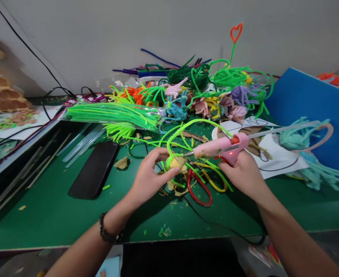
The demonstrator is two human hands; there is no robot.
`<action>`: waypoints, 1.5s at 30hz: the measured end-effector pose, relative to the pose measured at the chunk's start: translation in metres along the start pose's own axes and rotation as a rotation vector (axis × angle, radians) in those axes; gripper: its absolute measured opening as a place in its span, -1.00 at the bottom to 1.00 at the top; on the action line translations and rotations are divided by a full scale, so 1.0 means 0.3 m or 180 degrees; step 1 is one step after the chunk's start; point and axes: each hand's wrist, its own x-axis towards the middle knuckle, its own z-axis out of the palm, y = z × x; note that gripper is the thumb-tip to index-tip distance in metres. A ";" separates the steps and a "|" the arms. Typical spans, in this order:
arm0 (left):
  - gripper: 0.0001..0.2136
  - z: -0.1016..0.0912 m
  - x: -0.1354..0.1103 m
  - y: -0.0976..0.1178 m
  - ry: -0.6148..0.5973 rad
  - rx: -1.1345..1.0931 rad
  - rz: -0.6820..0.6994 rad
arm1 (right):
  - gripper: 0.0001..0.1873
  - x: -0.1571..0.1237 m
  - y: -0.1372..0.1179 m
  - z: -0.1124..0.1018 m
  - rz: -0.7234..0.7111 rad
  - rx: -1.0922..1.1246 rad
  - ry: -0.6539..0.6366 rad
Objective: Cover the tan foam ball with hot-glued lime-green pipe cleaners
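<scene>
My left hand (pixel 152 175) pinches a small tan piece (pixel 177 163) with bright green pipe cleaner (pixel 171 144) bent around it and arching up to the right. In my right hand (pixel 241 171) is a pink hot glue gun (pixel 220 148), its small light glowing and a clear glue stick (pixel 285 128) poking out of its back. The gun's nozzle meets or nearly meets the top of the tan piece; I cannot tell if they touch. Below lie scissors with one red handle (pixel 200 192) and one yellow handle (pixel 215 181), among tan scraps.
A black phone (pixel 94 169) lies left of my left hand. Bagged green pipe cleaners (pixel 114 115) and bundles of many colours (pixel 204 100) fill the back. White paper (pixel 285 161), teal pipe cleaners (pixel 296 134) and a blue board (pixel 299 96) are at right. A black cord (pixel 215 223) crosses the green table.
</scene>
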 end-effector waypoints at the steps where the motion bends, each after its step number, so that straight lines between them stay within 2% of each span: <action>1: -0.80 -0.001 0.000 0.000 -0.0003 -0.0038 -0.0054 | -0.93 0.000 0.001 0.000 -0.0005 0.0006 -0.0003; 5: -0.79 -0.003 0.001 -0.002 0.0010 -0.0202 -0.0195 | -0.95 0.001 0.008 0.000 -0.0012 0.0018 -0.0010; 11: -0.80 -0.001 0.004 -0.003 0.0019 -0.0377 -0.0181 | -0.94 0.000 0.009 0.002 -0.0034 -0.0003 0.0047; 17: -0.79 0.001 0.000 -0.007 0.0016 -0.0161 -0.0173 | -0.79 -0.009 -0.003 0.003 0.0062 -0.0034 0.0099; 25: -0.78 0.001 0.002 -0.011 -0.0041 -0.0220 -0.0144 | -0.80 -0.008 0.006 0.005 0.0034 -0.0174 0.0201; 40: -0.74 0.004 0.007 -0.011 -0.0060 -0.1211 -0.0422 | -0.89 -0.003 0.019 0.004 -0.0222 -0.0052 0.0186; 45: -0.72 0.002 0.008 -0.006 -0.0056 -0.1344 -0.0499 | -0.90 -0.001 0.017 0.004 -0.0214 -0.0069 0.0202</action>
